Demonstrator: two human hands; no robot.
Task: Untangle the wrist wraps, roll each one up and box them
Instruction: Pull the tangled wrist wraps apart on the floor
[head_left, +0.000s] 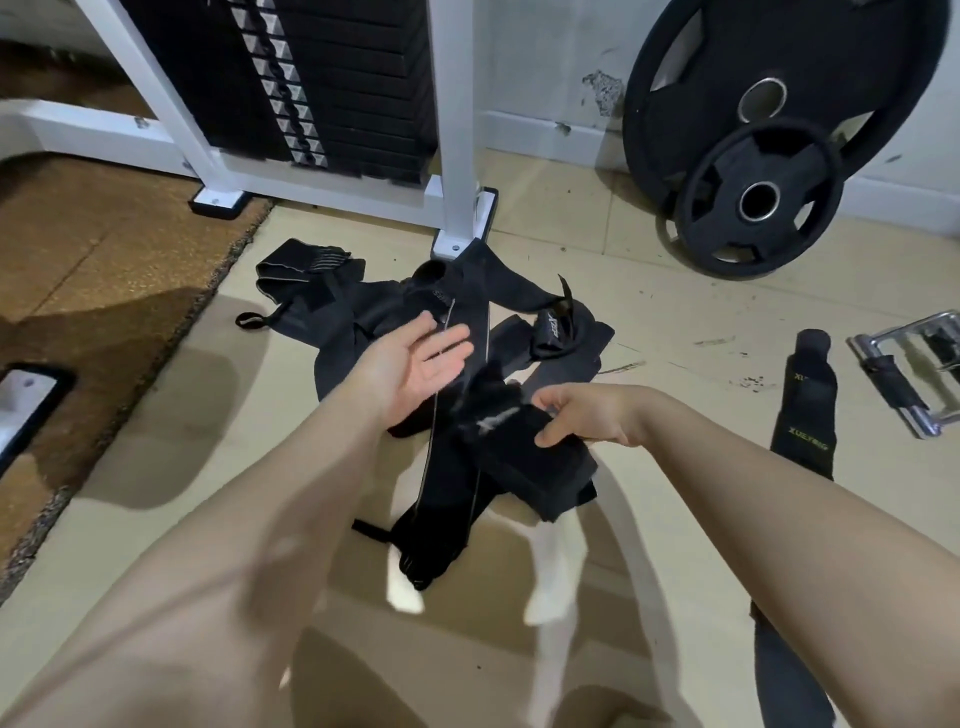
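A tangled heap of black wrist wraps (395, 312) lies on the tiled floor in the middle of the head view. One wrap (498, 436) with a pale logo is lifted off the heap; my right hand (582, 415) pinches its right end between thumb and fingers. My left hand (415, 358) hovers above the heap, palm up, fingers straight and spread, holding nothing. A long wrap with a thin pale edge (452, 467) runs from the heap toward me. One separate black wrap (805, 410) with green lettering lies flat at the right. No box is in view.
A white weight-stack machine (322, 104) stands behind the heap, its foot (457, 244) touching the wraps. Two black weight plates (758, 156) lean on the wall at the back right. A chrome cable handle (904, 364) lies far right. A brown mat (104, 270) covers the left.
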